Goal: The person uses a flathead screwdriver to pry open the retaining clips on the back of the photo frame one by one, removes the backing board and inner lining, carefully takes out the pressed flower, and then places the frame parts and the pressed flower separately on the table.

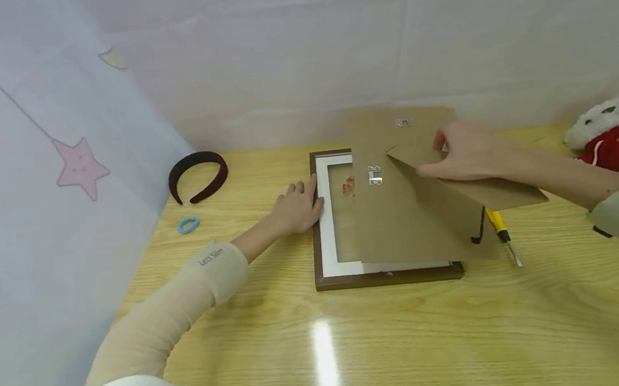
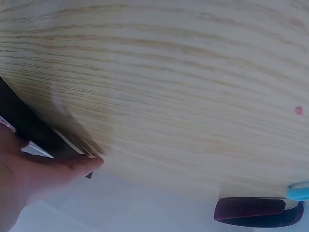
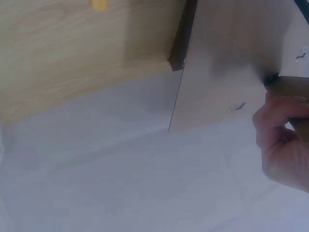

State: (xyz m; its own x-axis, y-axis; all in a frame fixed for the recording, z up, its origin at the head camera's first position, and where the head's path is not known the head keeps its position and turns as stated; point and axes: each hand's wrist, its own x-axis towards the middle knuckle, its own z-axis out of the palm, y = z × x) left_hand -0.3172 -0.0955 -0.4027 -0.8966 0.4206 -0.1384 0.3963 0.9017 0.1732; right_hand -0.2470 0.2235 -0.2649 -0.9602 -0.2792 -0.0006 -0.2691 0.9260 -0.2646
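A brown picture frame point(image 1: 389, 278) with a white inner border lies on the table. My left hand point(image 1: 298, 208) rests at its left side, fingers extended and touching the edge; in the left wrist view that hand point(image 2: 43, 174) lies against the dark frame edge point(image 2: 29, 121). The brown frame backing board point(image 1: 397, 221), with metal hangers, is held over the frame's right part, its left edge short of the frame's left border. My right hand point(image 1: 469, 151) pinches the fold-out stand point(image 1: 504, 191) of this board between thumb and fingers. Small red shapes point(image 1: 348, 186) show inside the frame.
A yellow-handled screwdriver point(image 1: 497, 227) lies right of the frame. A dark red headband point(image 1: 196, 157) and a blue hair tie point(image 1: 188, 224) lie at the left. At the far right sits a white plush bear point(image 1: 607, 117) in red. A pale curtain point(image 1: 296, 62) hangs behind the table.
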